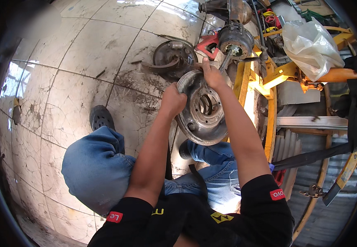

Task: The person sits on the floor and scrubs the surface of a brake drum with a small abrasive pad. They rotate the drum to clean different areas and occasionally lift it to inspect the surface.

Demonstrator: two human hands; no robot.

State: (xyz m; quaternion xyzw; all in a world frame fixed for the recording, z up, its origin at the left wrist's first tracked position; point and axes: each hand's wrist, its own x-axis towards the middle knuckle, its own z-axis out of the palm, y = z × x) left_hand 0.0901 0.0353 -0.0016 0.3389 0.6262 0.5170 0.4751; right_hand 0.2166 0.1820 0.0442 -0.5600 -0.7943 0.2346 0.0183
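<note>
My two hands hold a worn metal brake drum (pixel 191 123) tilted above the floor between my legs. Its face has a large central opening with several small holes around it. My left hand (pixel 173 101) is closed on the left rim, knuckles up. Around the upper rim my right hand (pixel 214 76) is closed too, its thumb pointing away from me. Just beyond, on the tiles, lies a dark round brake plate (pixel 166 53) with a curved brake shoe (pixel 166 66) at its near edge. The undersides of my fingers are hidden by the drum.
A greasy axle housing (pixel 237 39) with a protruding shaft (pixel 227 58) rests by a red stand (pixel 208 45) at the far side. Yellow metal framing (pixel 270 127) runs along my right, with a plastic bag (pixel 312 47) on it. Stained, cracked tiles (pixel 75 90) spread leftward.
</note>
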